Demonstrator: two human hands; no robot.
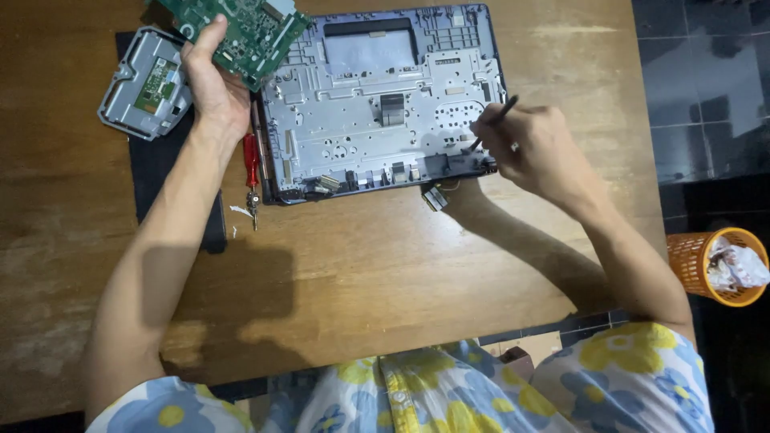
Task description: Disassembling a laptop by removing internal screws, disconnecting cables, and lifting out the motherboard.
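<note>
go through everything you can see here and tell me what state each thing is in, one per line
laptop chassis: opened up, bare inside
green circuit board: lifted out, held in left hand
thin black tool: gripped in right hand, tip on chassis
red screwdriver: lying unused
grey cover panel: detached, on table
orange basket: holds crumpled paper

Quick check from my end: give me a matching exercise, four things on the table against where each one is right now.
Things:
1. green circuit board
2. red screwdriver
3. thin black tool
4. orange basket

Places:
A. on the floor, right of the table, holding crumpled paper
B. in the right hand, tip on the laptop chassis
C. lying on the table beside the chassis's left edge
D. held in the left hand, over the chassis's upper-left corner

Pairs: 1-D, 2-C, 3-B, 4-A
</note>
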